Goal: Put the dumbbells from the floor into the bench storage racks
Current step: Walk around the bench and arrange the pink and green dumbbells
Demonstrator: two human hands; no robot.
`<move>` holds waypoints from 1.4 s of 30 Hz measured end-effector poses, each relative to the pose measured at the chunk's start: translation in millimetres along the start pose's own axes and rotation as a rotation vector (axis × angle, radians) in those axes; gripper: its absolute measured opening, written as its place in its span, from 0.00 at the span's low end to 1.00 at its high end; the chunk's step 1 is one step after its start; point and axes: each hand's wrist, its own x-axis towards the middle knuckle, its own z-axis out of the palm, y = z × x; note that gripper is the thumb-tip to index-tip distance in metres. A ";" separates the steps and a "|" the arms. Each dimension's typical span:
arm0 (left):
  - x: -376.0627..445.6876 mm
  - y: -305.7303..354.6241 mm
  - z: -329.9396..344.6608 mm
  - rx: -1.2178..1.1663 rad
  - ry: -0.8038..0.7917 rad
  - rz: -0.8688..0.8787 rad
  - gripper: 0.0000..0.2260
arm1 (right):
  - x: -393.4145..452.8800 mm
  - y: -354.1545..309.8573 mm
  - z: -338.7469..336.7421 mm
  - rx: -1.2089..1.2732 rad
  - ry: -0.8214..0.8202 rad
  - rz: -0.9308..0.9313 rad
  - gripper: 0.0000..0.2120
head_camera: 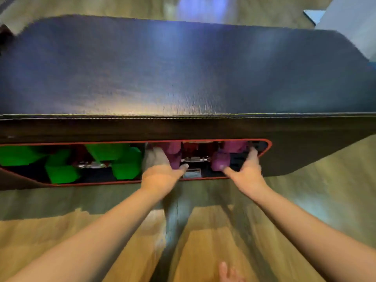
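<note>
A black padded bench fills the upper view, with a red-rimmed storage opening in its near side. A purple dumbbell with a chrome handle lies in the right part of the opening. My left hand rests at the dumbbell's left head, fingers spread and touching it. At the right head sits my right hand, thumb against the purple end and a finger reaching up into the rack. Two green dumbbells lie in the left part of the opening. The image is blurred.
Wooden floor lies between me and the bench. A bare foot shows at the bottom edge. A pale object stands at the far right behind the bench.
</note>
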 end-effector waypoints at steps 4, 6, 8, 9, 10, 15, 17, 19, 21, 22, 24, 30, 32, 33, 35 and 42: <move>26.4 13.2 13.6 -0.051 0.224 0.119 0.26 | 27.5 2.3 17.8 -0.115 0.209 -0.043 0.56; 34.3 21.0 12.1 0.004 0.248 0.159 0.24 | 41.0 -3.9 19.8 -0.204 0.218 -0.078 0.57; 40.9 23.1 12.2 0.053 0.243 0.175 0.26 | 50.5 -10.2 22.5 -0.329 0.194 -0.109 0.57; 44.5 22.7 12.7 0.081 0.233 0.168 0.25 | 53.7 -12.6 24.5 -0.365 0.183 -0.127 0.57; 47.8 21.7 12.1 0.101 0.220 0.155 0.24 | 56.1 -14.2 26.8 -0.385 0.178 -0.146 0.56; 56.4 14.2 8.0 0.113 0.186 0.187 0.23 | 56.7 -17.4 34.6 -0.418 0.212 -0.139 0.52; 54.6 12.1 8.1 0.125 0.239 0.220 0.24 | 57.7 -18.6 34.9 -0.449 0.217 -0.139 0.52; 51.5 10.8 8.7 0.135 0.283 0.246 0.24 | 60.0 -19.6 33.1 -0.464 0.191 -0.160 0.51; 50.6 11.4 8.7 0.147 0.304 0.252 0.25 | 62.0 -20.1 31.7 -0.473 0.174 -0.161 0.50; 51.6 11.5 8.0 0.152 0.282 0.245 0.25 | 62.7 -20.3 32.7 -0.475 0.177 -0.152 0.49; 54.6 11.4 6.3 0.141 0.206 0.213 0.23 | 62.5 -20.1 36.0 -0.481 0.190 -0.125 0.49; 52.2 12.5 7.8 0.105 0.193 0.227 0.21 | 68.1 -15.8 35.8 -0.486 0.186 -0.134 0.51; 52.4 11.5 6.1 0.083 0.209 0.249 0.22 | 68.0 -14.9 38.2 -0.479 0.202 -0.127 0.51; 52.4 11.4 6.0 0.075 0.223 0.259 0.22 | 67.4 -13.9 39.2 -0.466 0.212 -0.129 0.52; 51.8 10.9 7.9 0.072 0.263 0.269 0.24 | 66.4 -11.7 39.3 -0.417 0.225 -0.156 0.54; 70.7 -35.1 25.3 -0.392 0.282 0.262 0.46 | 42.8 25.4 49.9 0.418 0.252 -0.209 0.51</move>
